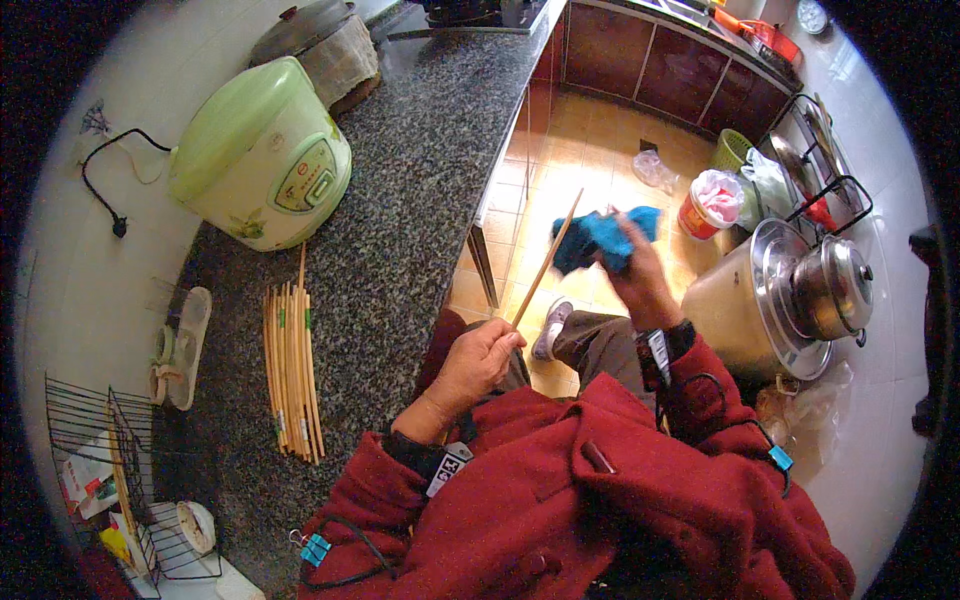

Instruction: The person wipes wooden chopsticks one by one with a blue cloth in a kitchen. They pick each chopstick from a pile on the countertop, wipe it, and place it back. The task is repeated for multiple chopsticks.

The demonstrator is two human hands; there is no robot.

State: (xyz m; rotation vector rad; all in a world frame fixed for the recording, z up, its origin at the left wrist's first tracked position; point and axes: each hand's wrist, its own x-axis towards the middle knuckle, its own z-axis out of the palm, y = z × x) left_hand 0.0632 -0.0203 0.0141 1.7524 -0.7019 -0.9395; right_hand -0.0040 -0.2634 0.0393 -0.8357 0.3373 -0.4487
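My left hand (480, 352) is closed around the lower end of a thin wooden stick (550, 259), likely a chopstick, which slants up and away over the floor. To its right, my right hand (637, 274) grips a crumpled blue cloth (611, 236), slightly blurred. The cloth lies just beside the stick's upper part; whether they touch I cannot tell. On the granite counter at the left rests a bundle of similar wooden sticks (291, 367), some with green marks, laid side by side. One of them reaches up to the base of a green rice cooker (262, 157).
A speckled granite counter (420, 142) runs along my left, with a black wire rack (135, 480) near its close end. On the right stand a large metal pot (727, 300) with a smaller lidded pot (829, 289) on top, and a lined red bucket (705, 214).
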